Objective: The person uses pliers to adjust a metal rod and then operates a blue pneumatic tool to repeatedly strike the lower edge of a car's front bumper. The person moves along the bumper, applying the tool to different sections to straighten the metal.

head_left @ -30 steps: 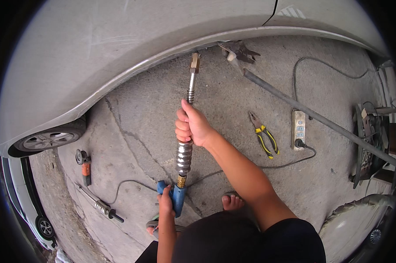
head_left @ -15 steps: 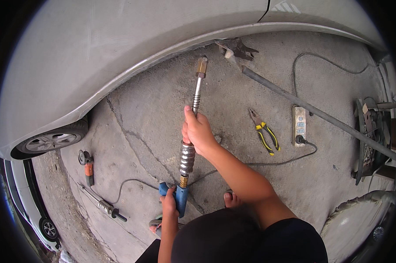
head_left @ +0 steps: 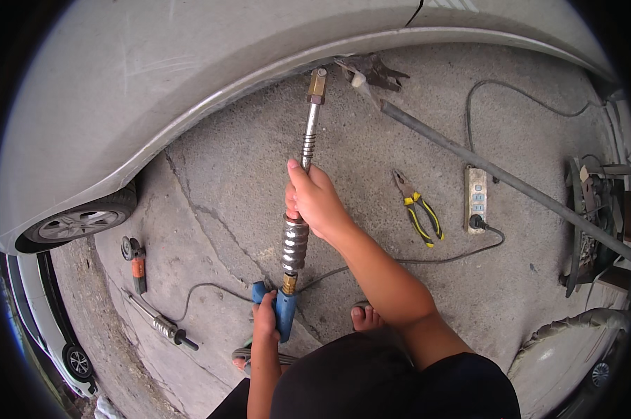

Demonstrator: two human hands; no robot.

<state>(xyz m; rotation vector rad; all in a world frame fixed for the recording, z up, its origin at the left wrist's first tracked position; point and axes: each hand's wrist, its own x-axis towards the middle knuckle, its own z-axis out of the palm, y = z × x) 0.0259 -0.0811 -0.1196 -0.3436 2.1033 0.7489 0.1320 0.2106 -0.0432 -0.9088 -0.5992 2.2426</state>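
The blue handle (head_left: 286,318) of the slide-hammer puller (head_left: 310,120) is gripped by the left hand (head_left: 264,318) nearer than the ribbed weight (head_left: 294,246), the puller is clasped by the right hand (head_left: 318,202) at the weight's far end, and the brass-coloured tip (head_left: 317,84) is held beyond the weight.

Slide-hammer puller (head_left: 295,246), one straight piece: blue pistol-shaped handle (head_left: 285,318) at near end, brass-coloured fitting (head_left: 289,283), ribbed chrome weight, shiny rod (head_left: 310,120) with coil spring (head_left: 308,146), brass-toned hex tip (head_left: 317,85). Held, pointing away, slightly rightward; tip near pale car (head_left: 190,42), contact unclear.
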